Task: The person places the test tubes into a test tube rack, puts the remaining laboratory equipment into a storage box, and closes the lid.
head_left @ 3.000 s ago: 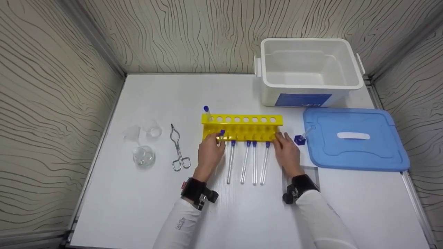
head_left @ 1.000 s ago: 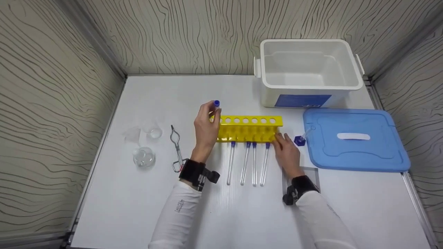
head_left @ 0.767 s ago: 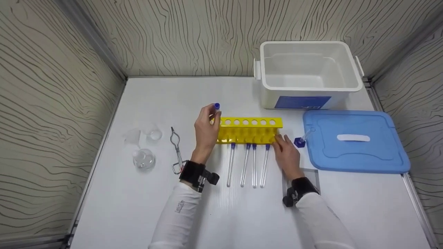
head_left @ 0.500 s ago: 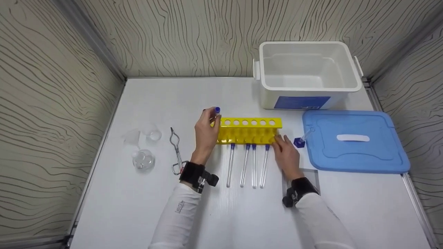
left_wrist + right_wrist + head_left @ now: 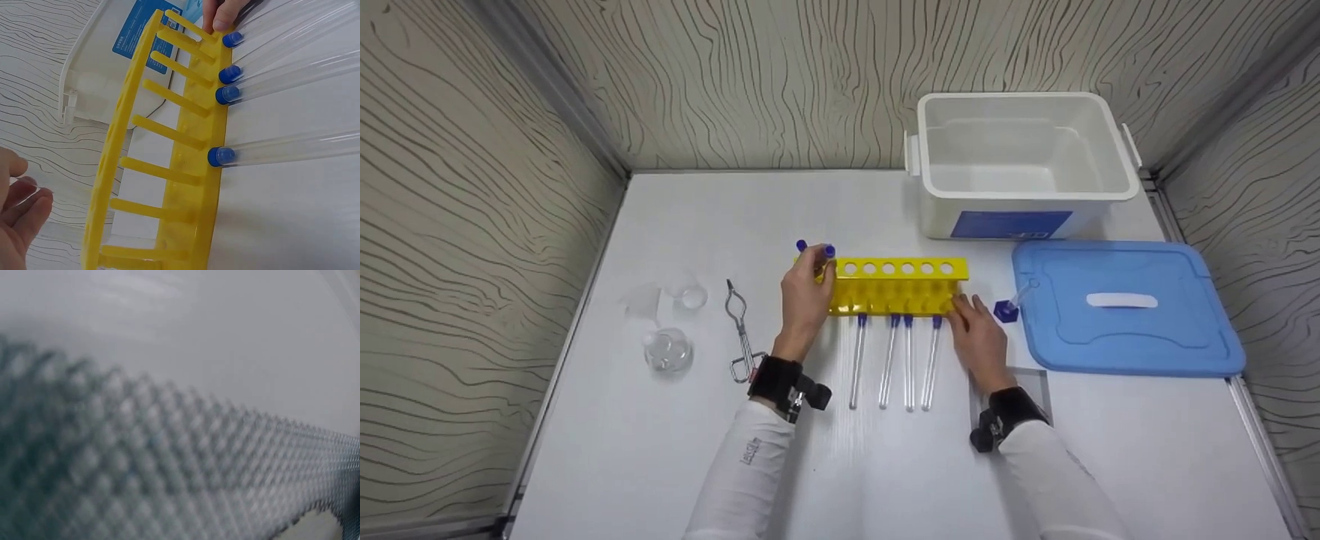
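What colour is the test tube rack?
The rack is plain yellow; it shows best in the left wrist view.

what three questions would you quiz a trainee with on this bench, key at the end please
1. How many blue-capped tubes lie in front of the yellow rack?
2. What does the left hand hold?
3. True or false: the white bin has a lid covering it.

Key:
1. Four.
2. A tube, its blue cap showing between the fingers.
3. False; it stands open, and the blue lid lies in front of it.
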The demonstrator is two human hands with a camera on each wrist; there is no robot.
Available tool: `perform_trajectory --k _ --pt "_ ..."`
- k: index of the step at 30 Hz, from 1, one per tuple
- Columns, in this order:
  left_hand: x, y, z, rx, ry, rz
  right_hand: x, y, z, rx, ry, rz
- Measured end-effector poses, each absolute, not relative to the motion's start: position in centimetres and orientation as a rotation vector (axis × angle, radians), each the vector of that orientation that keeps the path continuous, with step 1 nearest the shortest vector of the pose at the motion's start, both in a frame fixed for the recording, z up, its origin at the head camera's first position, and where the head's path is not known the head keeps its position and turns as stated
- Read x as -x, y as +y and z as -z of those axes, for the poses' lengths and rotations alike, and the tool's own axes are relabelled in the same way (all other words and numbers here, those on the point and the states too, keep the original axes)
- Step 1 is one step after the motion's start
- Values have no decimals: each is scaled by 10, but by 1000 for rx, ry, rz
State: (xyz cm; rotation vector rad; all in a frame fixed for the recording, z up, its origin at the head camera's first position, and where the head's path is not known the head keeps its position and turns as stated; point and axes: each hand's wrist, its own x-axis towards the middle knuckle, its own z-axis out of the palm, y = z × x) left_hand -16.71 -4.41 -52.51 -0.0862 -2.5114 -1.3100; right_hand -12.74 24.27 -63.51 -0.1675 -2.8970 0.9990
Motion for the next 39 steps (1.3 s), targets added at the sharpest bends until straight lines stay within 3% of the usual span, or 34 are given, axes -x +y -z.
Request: perform_trajectory --k 39 --pt "173 -43 533 -79 -2661 1316 127 241 633 153 -2894 -997"
